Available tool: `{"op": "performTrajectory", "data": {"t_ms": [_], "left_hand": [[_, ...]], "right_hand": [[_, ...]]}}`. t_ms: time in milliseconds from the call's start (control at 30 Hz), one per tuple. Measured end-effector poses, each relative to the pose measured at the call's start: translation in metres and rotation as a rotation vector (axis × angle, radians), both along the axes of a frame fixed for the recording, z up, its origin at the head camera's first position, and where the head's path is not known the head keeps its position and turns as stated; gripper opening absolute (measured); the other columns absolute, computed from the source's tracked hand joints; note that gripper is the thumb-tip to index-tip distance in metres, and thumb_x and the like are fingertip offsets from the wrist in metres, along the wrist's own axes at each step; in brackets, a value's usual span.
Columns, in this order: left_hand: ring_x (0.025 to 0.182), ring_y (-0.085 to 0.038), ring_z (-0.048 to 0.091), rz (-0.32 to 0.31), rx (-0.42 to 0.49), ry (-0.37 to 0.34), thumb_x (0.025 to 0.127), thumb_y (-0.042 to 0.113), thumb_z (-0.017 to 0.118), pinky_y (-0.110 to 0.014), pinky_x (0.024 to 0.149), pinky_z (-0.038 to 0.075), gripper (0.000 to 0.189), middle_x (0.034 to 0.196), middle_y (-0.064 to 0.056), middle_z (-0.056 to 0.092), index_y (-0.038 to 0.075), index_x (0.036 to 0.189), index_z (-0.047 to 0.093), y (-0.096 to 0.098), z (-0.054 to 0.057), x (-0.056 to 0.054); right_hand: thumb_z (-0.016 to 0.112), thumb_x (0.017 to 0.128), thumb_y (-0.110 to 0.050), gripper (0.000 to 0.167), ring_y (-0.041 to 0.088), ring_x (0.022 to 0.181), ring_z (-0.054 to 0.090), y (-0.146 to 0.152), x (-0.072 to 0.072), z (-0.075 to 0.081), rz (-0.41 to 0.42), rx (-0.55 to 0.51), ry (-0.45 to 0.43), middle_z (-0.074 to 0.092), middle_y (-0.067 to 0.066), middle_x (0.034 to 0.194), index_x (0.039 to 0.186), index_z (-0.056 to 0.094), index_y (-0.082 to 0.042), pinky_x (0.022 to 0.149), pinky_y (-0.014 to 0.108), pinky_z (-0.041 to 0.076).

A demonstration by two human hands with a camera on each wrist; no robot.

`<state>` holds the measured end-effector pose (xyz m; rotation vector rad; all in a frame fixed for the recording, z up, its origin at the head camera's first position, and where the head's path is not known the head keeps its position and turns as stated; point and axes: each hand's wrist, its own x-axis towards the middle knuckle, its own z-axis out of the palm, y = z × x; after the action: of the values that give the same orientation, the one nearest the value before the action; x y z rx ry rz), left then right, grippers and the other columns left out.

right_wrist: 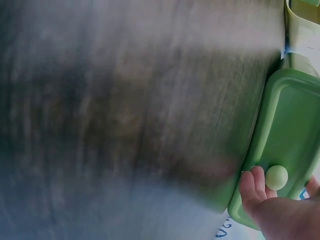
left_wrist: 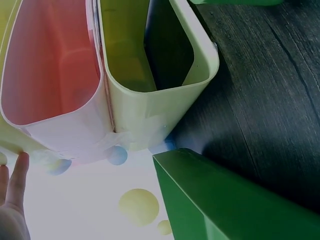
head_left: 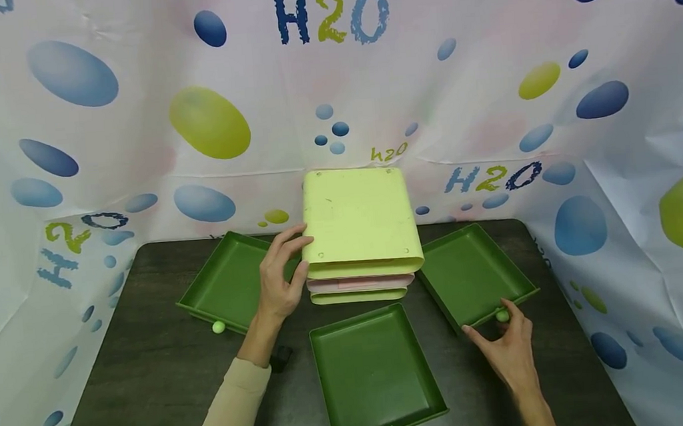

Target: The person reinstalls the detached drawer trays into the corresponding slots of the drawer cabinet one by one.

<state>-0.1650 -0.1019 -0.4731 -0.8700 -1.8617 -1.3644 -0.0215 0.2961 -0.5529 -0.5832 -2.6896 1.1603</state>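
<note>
A dark wood-grain table (head_left: 150,382) stands inside walls of white sheeting (head_left: 490,114) printed with blue and green bubbles (and "H2O" lettering). At its back sits a pale yellow drawer cabinet (head_left: 357,222), its slots empty. The left hand (head_left: 279,278) rests relaxed against the cabinet's left side. The right hand (head_left: 509,350) pinches the knob (head_left: 502,316) of the right green drawer (head_left: 473,273), which lies on the table just right of the cabinet.

The head view was evenly and softly lit, sharp, bowed at its edges. The left wrist view glared white at bottom left, with the table (left_wrist: 260,100) dark. The right wrist view was heavily motion-blurred.
</note>
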Motion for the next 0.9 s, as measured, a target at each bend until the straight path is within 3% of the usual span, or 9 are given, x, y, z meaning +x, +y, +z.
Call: {"op": "performTrajectory", "data": {"t_ms": [133, 433, 633, 900], "left_hand": [[0.099, -0.041, 0.062, -0.02, 0.008, -0.003, 0.105, 0.033, 0.05, -0.023, 0.082, 0.053, 0.048, 0.125, -0.039, 0.053, -0.012, 0.116, 0.064, -0.0003, -0.0002, 0.0], [0.106, -0.032, 0.064, -0.031, 0.01, -0.046, 0.103, 0.034, 0.052, -0.025, 0.086, 0.053, 0.042, 0.133, -0.029, 0.054, 0.0, 0.125, 0.065, -0.0035, -0.0024, 0.0007], [0.104, -0.031, 0.064, -0.022, 0.008, -0.045, 0.103, 0.034, 0.053, -0.025, 0.084, 0.053, 0.041, 0.134, -0.027, 0.055, 0.001, 0.125, 0.066, -0.0039, -0.001, 0.001], [0.101, -0.031, 0.065, -0.035, 0.014, -0.055, 0.102, 0.033, 0.054, -0.03, 0.081, 0.055, 0.042, 0.132, -0.028, 0.056, 0.0, 0.123, 0.067, -0.0049, 0.0011, -0.0004]], "right_hand": [[0.084, 0.08, -0.037, 0.101, 0.047, 0.111, 0.052, 0.0009, 0.0003, 0.0, -0.007, -0.012, -0.017, 0.03, 0.035, 0.133, 0.155, 0.023, -0.009, 0.087, 0.061, 0.047], [0.085, 0.079, -0.034, 0.091, 0.045, 0.108, 0.052, 0.0048, -0.0014, -0.0018, 0.025, -0.008, -0.02, 0.032, 0.032, 0.127, 0.146, 0.03, -0.008, 0.082, 0.06, 0.048], [0.087, 0.078, -0.027, 0.079, 0.041, 0.101, 0.053, 0.0058, -0.004, -0.0013, 0.038, 0.031, 0.036, 0.036, 0.029, 0.121, 0.134, 0.037, -0.004, 0.077, 0.057, 0.048], [0.09, 0.073, -0.016, 0.063, 0.031, 0.091, 0.046, 0.0039, -0.0033, -0.0063, -0.002, 0.102, 0.158, 0.044, 0.024, 0.104, 0.117, 0.047, -0.002, 0.065, 0.04, 0.042]]}}
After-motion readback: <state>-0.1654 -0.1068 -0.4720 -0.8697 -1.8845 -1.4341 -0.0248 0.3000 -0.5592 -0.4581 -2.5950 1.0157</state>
